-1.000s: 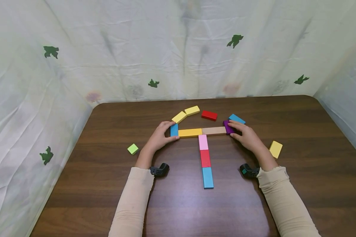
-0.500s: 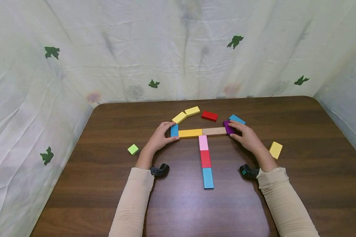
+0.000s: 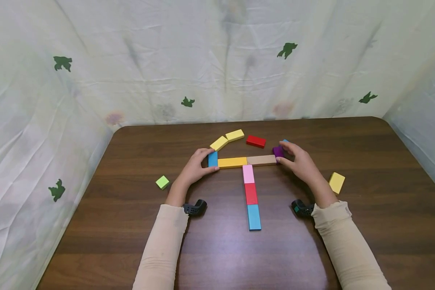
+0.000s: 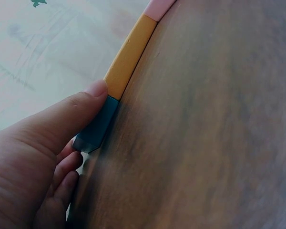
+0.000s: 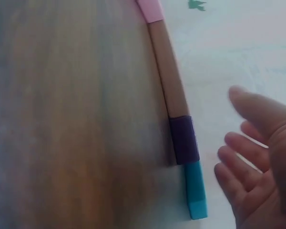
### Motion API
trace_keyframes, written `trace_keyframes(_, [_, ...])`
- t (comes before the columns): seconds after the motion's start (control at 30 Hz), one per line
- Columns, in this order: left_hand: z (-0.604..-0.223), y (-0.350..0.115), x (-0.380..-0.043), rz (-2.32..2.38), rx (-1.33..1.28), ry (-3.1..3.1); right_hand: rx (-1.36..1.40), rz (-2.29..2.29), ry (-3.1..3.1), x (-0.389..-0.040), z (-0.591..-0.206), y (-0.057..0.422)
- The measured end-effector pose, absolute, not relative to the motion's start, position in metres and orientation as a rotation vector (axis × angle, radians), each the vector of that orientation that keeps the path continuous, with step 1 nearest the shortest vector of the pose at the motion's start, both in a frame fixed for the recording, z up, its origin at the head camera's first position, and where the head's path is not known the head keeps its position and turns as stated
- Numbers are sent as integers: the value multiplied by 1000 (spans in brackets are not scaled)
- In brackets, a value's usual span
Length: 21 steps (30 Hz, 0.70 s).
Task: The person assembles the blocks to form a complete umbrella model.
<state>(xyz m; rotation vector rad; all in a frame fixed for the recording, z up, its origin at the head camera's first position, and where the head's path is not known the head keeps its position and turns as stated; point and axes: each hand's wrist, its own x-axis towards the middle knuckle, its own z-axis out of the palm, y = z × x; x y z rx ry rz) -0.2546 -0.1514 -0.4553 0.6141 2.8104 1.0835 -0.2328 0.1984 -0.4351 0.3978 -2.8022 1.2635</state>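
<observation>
Block of plain blue (image 3: 212, 159) in pinch of left hand (image 3: 194, 166), right hand (image 3: 303, 164) spread beside plain purple block (image 3: 278, 152)

Brown wood-grain table (image 3: 217, 262), as I view it remotely. A mustard block (image 3: 232, 162) and a tan block (image 3: 262, 160) lie end to end, flanked by a blue block (image 3: 212, 158) at left and a purple block (image 3: 278, 152) at right. From their junction I trace a stem: pink block (image 3: 248, 174), red block (image 3: 251, 193), sky-blue block (image 3: 253, 217). Beyond lie two pale-yellow blocks (image 3: 219, 143), a crimson block (image 3: 255, 141) and a teal block (image 5: 195, 191); outlying, a lime block (image 3: 162, 182) and a yellow block (image 3: 336, 183).
</observation>
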Motion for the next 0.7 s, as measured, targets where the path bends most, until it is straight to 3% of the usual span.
trace_keyframes(0.7, [-454,-152,-254,1074,590,2802,382,1239,-2836,-271,-414,165])
